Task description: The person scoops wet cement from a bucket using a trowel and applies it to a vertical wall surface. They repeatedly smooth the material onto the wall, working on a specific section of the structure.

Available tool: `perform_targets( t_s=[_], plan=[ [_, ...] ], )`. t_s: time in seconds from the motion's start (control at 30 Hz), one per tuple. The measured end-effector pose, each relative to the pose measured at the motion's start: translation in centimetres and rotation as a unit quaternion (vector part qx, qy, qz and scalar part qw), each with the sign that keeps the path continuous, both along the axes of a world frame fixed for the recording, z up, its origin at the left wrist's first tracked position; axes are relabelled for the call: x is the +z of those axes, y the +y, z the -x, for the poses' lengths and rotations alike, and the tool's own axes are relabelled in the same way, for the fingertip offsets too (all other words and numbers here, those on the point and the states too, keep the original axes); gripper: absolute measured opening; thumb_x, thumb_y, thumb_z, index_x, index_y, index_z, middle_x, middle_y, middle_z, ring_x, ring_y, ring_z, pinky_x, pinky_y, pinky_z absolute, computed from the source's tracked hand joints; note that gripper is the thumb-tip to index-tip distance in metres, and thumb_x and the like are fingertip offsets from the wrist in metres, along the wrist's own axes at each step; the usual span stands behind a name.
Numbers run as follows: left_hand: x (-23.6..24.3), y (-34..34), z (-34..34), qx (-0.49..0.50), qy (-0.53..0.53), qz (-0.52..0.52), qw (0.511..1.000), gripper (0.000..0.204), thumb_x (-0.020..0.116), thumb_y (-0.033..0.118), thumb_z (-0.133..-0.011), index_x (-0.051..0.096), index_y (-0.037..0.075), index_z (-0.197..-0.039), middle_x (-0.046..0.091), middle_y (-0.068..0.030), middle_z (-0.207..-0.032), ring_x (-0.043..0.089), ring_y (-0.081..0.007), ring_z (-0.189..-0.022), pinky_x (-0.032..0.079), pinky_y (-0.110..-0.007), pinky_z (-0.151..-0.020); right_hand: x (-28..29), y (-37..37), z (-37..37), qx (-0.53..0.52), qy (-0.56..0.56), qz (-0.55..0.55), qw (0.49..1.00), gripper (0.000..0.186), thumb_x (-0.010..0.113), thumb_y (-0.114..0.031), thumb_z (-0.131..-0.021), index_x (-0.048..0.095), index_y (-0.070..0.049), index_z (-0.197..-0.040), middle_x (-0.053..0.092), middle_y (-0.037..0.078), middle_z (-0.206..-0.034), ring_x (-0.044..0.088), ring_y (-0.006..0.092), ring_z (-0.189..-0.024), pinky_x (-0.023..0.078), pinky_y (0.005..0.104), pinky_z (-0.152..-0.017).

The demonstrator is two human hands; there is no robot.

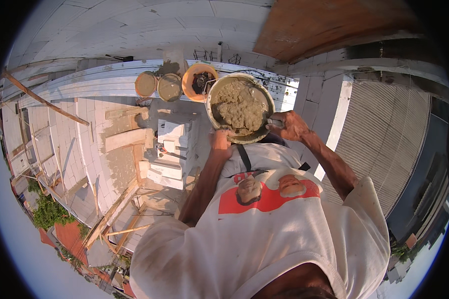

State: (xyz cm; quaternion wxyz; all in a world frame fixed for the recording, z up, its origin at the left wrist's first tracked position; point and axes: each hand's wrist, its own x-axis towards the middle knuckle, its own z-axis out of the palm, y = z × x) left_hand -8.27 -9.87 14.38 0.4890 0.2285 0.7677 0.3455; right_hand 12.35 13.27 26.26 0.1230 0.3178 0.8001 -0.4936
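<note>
The step in hand looks like steadying a bucket (pixel 210 106) of wet mortar (pixel 239 107), just off the view's centre toward twelve o'clock; the left hand (pixel 222 139) grasps its rim at seven o'clock, the right hand (pixel 288 125) at four; the next move probably calls for keeping that rim level, clear of the orange tub (pixel 188 74) at its ten o'clock. Fingers beneath the rim are hidden; the grey piece by the right thumb is hard to make out; the bucket's base is out of sight.

Four buckets (pixel 254 136), two bare hands (pixel 290 125), one white shirt (pixel 284 239)
</note>
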Motion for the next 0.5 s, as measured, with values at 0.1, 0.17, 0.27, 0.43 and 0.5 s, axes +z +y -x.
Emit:
perform_targets(
  t_s=[0.1,0.17,0.27,0.43,0.5],
  plan=[
    [2.3,1.3,1.3,-0.267,0.29,-0.077,0.916,0.028,0.071,-0.005,-0.075,0.068,0.01,-0.098,0.071,-0.0024,-0.089,0.069,-0.0166,-0.077,0.053,-0.029,-0.062,4.4,0.7,-0.4,-0.033,-0.033,-0.001,0.999,0.041,0.07,-0.035,-0.092,0.073,-0.003,-0.117,0.073,0.026,-0.086,0.073,0.0393,-0.082,0.057,0.0484,-0.081],
    [0.5,0.0,1.7,-0.21,0.263,-0.11,0.935,0.026,0.07,-0.005,-0.073,0.068,0.007,-0.096,0.07,-0.0056,-0.087,0.069,-0.0196,-0.077,0.053,-0.031,-0.064,7.5,1.8,0.4,-0.033,-0.014,-0.019,0.999,0.044,0.069,-0.036,-0.092,0.072,-0.001,-0.117,0.072,0.027,-0.088,0.072,0.0401,-0.082,0.057,0.0488,-0.081],
    [-6.1,0.0,1.1,0.021,-0.023,-0.101,0.994,0.023,0.068,-0.004,-0.071,0.068,0.004,-0.093,0.068,-0.0104,-0.086,0.068,-0.024,-0.077,0.053,-0.034,-0.066,12.5,3.4,0.0,-0.04,0.048,-0.056,0.997,0.048,0.068,-0.038,-0.093,0.07,0.003,-0.118,0.072,0.029,-0.09,0.071,0.0414,-0.083,0.056,0.0494,-0.08],
    [-12.3,1.0,3.8,0.004,0.004,-0.056,0.998,0.027,0.069,-0.002,-0.068,0.073,0.0,-0.095,0.072,-0.0208,-0.088,0.072,-0.0326,-0.087,0.056,-0.039,-0.08,28.6,8.2,-1.2,-0.112,0.136,-0.088,0.98,0.052,0.07,-0.042,-0.094,0.07,0.006,-0.114,0.072,0.024,-0.085,0.07,0.0354,-0.078,0.055,0.0477,-0.075],
    [-10.0,1.0,3.7,-0.024,0.027,-0.041,0.999,0.025,0.068,-0.002,-0.068,0.073,0.0,-0.093,0.071,-0.0207,-0.087,0.072,-0.0332,-0.087,0.056,-0.04,-0.08,33.4,10.4,-2.3,-0.181,0.194,-0.048,0.963,0.045,0.067,-0.041,-0.097,0.07,0.003,-0.108,0.067,0.015,-0.079,0.065,0.0243,-0.071,0.052,0.0387,-0.065]
  ],
)
